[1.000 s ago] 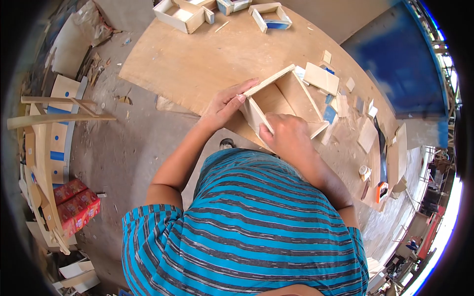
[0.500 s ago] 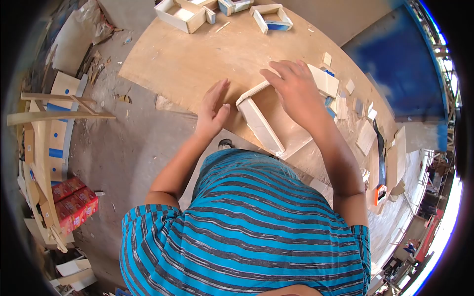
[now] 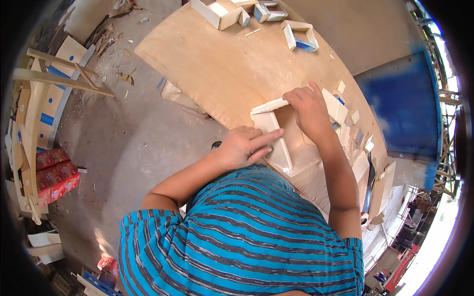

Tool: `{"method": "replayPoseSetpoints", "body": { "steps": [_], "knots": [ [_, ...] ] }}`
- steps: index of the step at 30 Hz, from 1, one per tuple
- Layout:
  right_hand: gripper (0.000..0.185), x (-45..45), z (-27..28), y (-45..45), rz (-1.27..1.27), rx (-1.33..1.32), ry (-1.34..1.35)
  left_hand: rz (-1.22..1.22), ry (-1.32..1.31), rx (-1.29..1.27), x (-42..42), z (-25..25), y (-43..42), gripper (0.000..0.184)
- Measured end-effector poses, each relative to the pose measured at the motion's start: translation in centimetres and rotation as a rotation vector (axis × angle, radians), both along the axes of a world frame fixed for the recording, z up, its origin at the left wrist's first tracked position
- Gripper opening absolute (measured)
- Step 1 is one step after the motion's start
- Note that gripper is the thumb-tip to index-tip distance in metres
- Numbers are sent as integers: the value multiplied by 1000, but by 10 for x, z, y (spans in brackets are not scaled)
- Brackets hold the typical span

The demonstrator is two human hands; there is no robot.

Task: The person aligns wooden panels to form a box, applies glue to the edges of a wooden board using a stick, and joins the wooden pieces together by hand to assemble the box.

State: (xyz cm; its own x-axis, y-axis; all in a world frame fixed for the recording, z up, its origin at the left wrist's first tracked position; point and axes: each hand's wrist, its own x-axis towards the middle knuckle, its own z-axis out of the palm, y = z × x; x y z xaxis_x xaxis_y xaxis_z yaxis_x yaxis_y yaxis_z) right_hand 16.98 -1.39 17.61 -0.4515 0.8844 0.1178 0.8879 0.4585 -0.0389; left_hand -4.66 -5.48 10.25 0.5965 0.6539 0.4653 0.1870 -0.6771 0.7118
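A partly assembled wooden frame lies near the table's front edge, with one wooden strip (image 3: pixel 269 106) along its far side and a wooden board (image 3: pixel 282 150) along its near left side. The two pieces meet at a corner. My right hand (image 3: pixel 308 108) has its fingers bent over the right end of the far strip. At the near board, my left hand (image 3: pixel 246 145) lies with its index finger stretched across the top edge and its thumb lower down. Part of the frame's right side is hidden behind my right hand and forearm.
Several small wooden boxes (image 3: pixel 222 15) and a frame with blue paint (image 3: pixel 301 37) stand at the table's far edge. Wood offcuts (image 3: pixel 335 106) lie to the right on the table (image 3: pixel 212 64). A blue panel (image 3: pixel 402 103) is farther right; red cartons (image 3: pixel 54 175) sit left on the floor.
My left hand has moved from beside the frame onto the near board. My right hand has lowered and closed on the far strip's end. The view has shifted.
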Motion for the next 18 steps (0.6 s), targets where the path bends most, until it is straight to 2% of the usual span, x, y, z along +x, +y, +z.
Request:
{"method": "replayPoseSetpoints", "body": {
  "steps": [9,18],
  "knots": [
    [25,-3,0,-5,-30,36,38,-14,-54,-42,12,-2,2,46],
    [28,0,4,-5,-41,-41,22,-10,-73,-23,16,-3,3,42]
  ]
}}
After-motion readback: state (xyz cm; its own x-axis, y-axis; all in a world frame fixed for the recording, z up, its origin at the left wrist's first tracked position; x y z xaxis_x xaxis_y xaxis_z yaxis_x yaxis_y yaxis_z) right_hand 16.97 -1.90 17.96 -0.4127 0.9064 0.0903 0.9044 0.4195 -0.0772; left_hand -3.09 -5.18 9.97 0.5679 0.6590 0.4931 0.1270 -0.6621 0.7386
